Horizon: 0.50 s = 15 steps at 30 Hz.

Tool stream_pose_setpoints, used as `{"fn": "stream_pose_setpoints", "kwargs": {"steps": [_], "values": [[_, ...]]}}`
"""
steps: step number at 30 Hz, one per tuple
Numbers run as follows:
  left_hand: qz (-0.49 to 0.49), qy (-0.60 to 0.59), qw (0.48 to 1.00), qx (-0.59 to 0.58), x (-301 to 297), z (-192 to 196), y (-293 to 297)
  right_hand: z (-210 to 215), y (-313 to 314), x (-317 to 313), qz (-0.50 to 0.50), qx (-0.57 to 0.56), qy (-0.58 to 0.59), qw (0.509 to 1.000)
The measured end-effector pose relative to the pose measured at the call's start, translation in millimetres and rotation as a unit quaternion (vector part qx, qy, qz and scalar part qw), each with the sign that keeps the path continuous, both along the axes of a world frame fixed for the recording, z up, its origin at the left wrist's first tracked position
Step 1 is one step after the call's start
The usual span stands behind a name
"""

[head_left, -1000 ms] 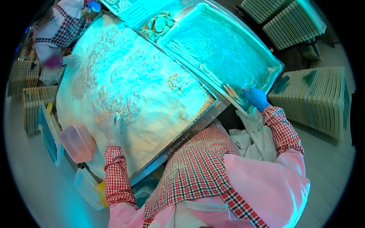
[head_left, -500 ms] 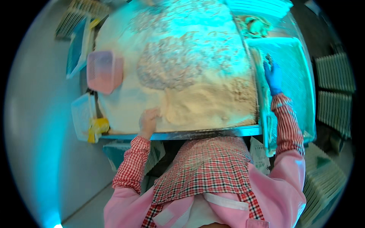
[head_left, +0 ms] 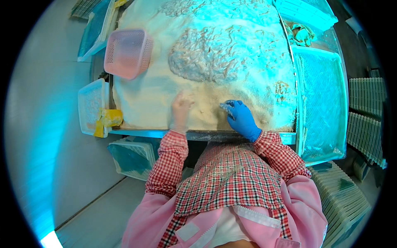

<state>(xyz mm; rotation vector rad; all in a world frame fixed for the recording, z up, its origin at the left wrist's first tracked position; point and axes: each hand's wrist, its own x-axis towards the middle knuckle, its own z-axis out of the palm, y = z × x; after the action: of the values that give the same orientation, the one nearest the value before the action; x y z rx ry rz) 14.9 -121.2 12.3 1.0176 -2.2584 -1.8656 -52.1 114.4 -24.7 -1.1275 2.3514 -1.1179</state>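
Note:
My right hand [head_left: 242,120], in a blue glove, is near the front edge of the powder-covered table [head_left: 142,99]. Its fingers are closed in a pinch on a small greyish wet-looking piece [head_left: 226,108]. To its left, my left hand [head_left: 180,112] in a pale glove hovers just over or touches the powder. That hand is slightly blurred, its fingers loosely bent and apart, with nothing seen in them. Beyond both hands lies a heap of greyish, slimy-looking pieces [head_left: 211,53] on the pale powder.
A pink perforated basket [head_left: 128,53] stands at the table's left. A white tray [head_left: 92,107] with yellow tape-like wrapping [head_left: 111,118] hangs by the left edge. On the right lies a mesh-bottomed tray [head_left: 322,103]; stacked trays [head_left: 341,202] stand below it. A crumpled cloth [head_left: 302,35] lies farther back.
My right hand has come from the mesh tray on the right to the powder at the table's front, still pinching a small piece. My left hand stays over the powder near the front edge.

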Motion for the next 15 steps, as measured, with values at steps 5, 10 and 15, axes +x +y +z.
{"fn": "stream_pose_setpoints", "kwargs": {"steps": [5,10,15], "values": [[-0.289,0.105,0.873,-0.379,13.6,-18.6,29.9,-3.2,-4.3,23.6,0.002,0.059,0.074,0.995],[-0.246,-0.030,0.880,-0.405,-1.5,-33.6,56.4,-31.7,-6.1,15.3,-0.203,-0.018,-0.249,0.947],[-0.260,0.075,0.843,-0.465,3.7,-26.0,105.8,-5.8,-13.6,-6.8,-0.257,-0.349,-0.633,0.641]]}}
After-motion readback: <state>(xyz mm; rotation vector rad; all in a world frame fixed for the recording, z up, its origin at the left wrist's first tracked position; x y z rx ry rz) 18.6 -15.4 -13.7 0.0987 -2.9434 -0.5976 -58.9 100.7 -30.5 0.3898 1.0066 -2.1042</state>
